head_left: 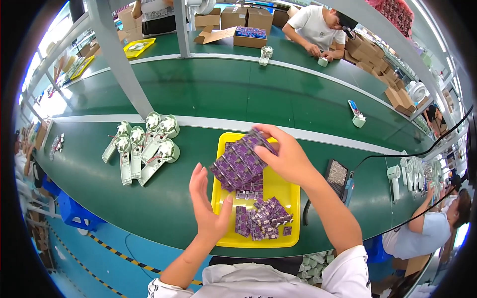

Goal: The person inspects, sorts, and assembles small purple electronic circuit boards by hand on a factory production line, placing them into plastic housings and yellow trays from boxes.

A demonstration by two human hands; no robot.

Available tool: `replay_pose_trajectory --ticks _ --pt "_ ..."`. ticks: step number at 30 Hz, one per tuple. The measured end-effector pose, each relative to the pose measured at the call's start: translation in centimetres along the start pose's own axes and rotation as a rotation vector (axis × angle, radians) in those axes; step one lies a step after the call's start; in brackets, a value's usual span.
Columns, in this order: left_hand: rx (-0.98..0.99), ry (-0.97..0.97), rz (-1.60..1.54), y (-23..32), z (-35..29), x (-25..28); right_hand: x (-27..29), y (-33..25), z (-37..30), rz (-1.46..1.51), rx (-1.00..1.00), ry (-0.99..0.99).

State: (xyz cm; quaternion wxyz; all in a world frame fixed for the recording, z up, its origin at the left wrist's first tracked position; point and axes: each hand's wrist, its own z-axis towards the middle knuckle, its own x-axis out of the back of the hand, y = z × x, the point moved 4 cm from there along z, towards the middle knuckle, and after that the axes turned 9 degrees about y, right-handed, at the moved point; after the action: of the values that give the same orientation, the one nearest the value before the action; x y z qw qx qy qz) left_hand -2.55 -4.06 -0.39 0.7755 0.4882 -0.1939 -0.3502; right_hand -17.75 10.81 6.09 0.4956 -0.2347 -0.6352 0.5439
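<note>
Over the yellow tray (284, 193), I've got a purple circuit panel (237, 163) up in the right hand (284, 151), thumb on its face and the other fingers around its upper right end, so yeah, a proper pinch. It's tilted and a bit blurry on my feed, so I can't tell if it's one sheet or a couple stacked. The left hand (209, 213) is just off the panel's lower left side, fingers up and spread, thumb well out; I don't see it touching. Down in the tray, more purple panels (252, 189) lie under the raised one, and a messy heap of smaller purple boards (270, 216) sits toward the near edge. Tray's on the green bench (164, 213). Off to the left I see a bunch of pale green housings (136, 161) with round heads. Right of the tray there's a black box (337, 176) full of tiny bits, with a blue device (349, 190) next to it. Across the way, a co-worker (318, 27) in white is bent over a small pale piece (323, 61).
</note>
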Motion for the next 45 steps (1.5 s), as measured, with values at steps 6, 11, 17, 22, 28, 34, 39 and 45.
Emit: replay_pose_trajectory --ticks 6,11,17,22,28,34,39,45 --pt "0.781 -0.139 -0.626 -0.1 0.2 -2.4 -1.0 2.6 -7.0 0.535 -0.125 0.122" --pt "0.900 -0.321 -0.427 -1.6 -0.8 -1.1 -1.2 4.9 -9.9 0.595 -0.269 0.027" --pt "0.843 -0.290 -0.174 -1.2 -2.0 -1.3 -1.6 6.0 -11.7 0.391 -0.273 0.118" --pt "0.497 -0.201 0.077 1.5 -4.0 -1.1 -1.9 5.4 -12.0 0.211 -0.211 0.239" --pt "0.949 -0.232 -0.325 -0.5 -3.1 -0.6 0.6 6.5 -12.2 0.524 -0.316 -0.074" --pt "1.140 -0.300 -0.498 -1.2 -2.9 -1.4 2.6 7.8 -12.6 0.224 -0.376 -0.068" --pt "1.134 -0.333 -0.533 -0.3 -3.3 -2.8 2.3 3.3 -14.1 -0.052 -0.139 0.057" --pt "0.917 -0.396 -0.271 -0.8 -3.9 -3.8 -0.6 6.6 -14.0 0.629 -0.380 -0.054"
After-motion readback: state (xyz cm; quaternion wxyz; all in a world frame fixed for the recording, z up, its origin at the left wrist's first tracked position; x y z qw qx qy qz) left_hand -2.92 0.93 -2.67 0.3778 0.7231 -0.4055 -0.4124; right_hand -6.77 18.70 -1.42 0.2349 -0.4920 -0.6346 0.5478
